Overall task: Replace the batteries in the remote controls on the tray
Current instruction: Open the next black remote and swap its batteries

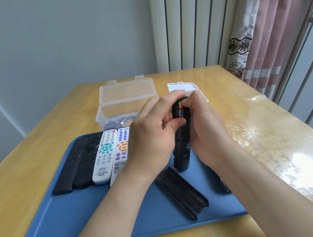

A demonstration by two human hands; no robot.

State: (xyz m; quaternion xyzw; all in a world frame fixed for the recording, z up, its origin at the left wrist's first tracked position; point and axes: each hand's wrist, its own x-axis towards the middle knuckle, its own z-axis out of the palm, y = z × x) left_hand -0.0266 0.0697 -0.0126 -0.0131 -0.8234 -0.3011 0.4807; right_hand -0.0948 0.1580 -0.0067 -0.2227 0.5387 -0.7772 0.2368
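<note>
A black remote (180, 140) is held upright above the blue tray (66, 222), its lower end just over the tray surface. It is gripped from both sides. The left hand (151, 138) is closed narrowly on it, with the thumb pressed to its side and the fingers curled over its upper end. The right hand (206, 128) is wrapped round the opposite side, fingertips bent in at the top. Between the two sets of fingers the open compartment is seen, with a battery (179, 112) seated in it; which fingertips touch the battery cannot be told.

At 6 o'clock from the held remote, the black battery cover (181, 190) lies on the tray, inner side up. At 9 o'clock, four remotes are laid side by side on the tray: two black ones (76, 168), a white one with teal buttons (105, 157) and a white one with orange buttons (121, 150).

At 11 o'clock, beyond the tray, an open clear box (116, 110) holding spare batteries (114, 122) stands on the wooden table (248, 128). At 12 o'clock a smaller clear box (185, 87) is partly hidden behind the hands.
</note>
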